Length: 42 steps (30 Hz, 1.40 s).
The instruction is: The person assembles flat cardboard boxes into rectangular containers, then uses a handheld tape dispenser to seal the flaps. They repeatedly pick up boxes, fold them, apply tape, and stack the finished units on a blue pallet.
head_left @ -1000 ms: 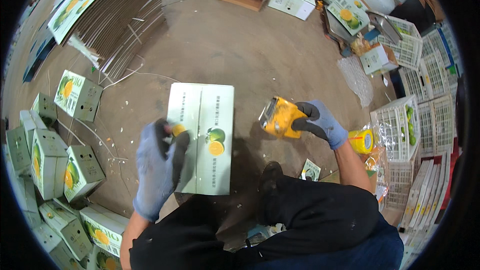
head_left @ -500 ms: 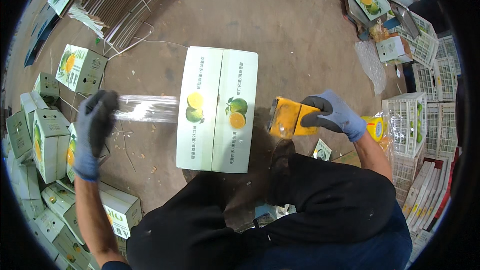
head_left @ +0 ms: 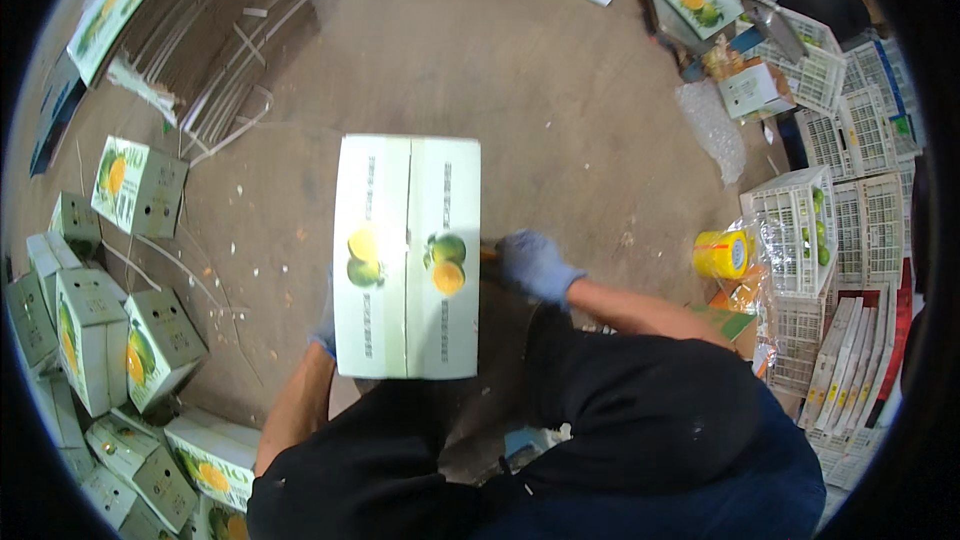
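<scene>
In the head view, the left hand (head_left: 327, 325) has swung in from the far left to the pale green carton (head_left: 405, 325), and the right hand (head_left: 538, 266) has come close to its other side. The carton sits between them, near the legs (head_left: 650, 390). The right hand holds an orange tape dispenser (head_left: 488, 252), mostly hidden by the carton; the left fingers are hidden, so I cannot tell their grip.
</scene>
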Available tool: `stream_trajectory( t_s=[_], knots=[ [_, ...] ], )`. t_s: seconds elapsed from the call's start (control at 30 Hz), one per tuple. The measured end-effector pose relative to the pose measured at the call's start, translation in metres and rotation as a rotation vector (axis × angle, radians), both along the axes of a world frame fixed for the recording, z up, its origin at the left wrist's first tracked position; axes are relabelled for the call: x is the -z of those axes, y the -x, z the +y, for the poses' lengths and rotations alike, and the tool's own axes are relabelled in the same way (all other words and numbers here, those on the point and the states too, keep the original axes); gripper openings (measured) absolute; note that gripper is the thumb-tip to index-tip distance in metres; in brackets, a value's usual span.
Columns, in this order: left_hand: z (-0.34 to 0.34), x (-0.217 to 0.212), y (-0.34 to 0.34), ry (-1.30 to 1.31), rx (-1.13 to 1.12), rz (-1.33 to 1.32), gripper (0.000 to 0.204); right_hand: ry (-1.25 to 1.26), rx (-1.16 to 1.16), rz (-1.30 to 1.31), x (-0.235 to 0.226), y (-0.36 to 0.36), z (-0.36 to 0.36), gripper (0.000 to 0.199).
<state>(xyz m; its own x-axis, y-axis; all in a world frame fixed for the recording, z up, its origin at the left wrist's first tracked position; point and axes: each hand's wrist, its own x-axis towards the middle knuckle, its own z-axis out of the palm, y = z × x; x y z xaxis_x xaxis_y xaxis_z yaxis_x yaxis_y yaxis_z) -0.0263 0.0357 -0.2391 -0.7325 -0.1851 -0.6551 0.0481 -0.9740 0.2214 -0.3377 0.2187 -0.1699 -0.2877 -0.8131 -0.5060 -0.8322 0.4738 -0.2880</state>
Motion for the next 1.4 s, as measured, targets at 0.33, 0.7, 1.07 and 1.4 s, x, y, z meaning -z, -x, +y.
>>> stream_trajectory(
  t_s=[0.33, 0.7, 1.07, 1.4],
  knots=[
    [-0.032, -0.158, 0.041, 0.993, -0.146, -0.271, 0.032, 0.411, 0.065, 0.05, 0.007, 0.027, 0.058, 0.027],
    [-0.001, -0.214, 0.09, 2.467, 0.643, -0.473, 0.037, 0.526, 0.103, 0.435, -0.137, 0.061, 0.061, 0.068],
    [-0.013, -0.279, 0.071, 2.35, 0.243, -0.308, 0.052, 0.44, -0.659, 0.391, -0.166, 0.011, -0.078, 0.011],
    [-0.259, -0.343, 0.035, 2.825, -0.112, -1.269, 0.077, 0.674, -0.188, 1.167, -0.256, 0.198, -0.258, 0.015]
  ],
)
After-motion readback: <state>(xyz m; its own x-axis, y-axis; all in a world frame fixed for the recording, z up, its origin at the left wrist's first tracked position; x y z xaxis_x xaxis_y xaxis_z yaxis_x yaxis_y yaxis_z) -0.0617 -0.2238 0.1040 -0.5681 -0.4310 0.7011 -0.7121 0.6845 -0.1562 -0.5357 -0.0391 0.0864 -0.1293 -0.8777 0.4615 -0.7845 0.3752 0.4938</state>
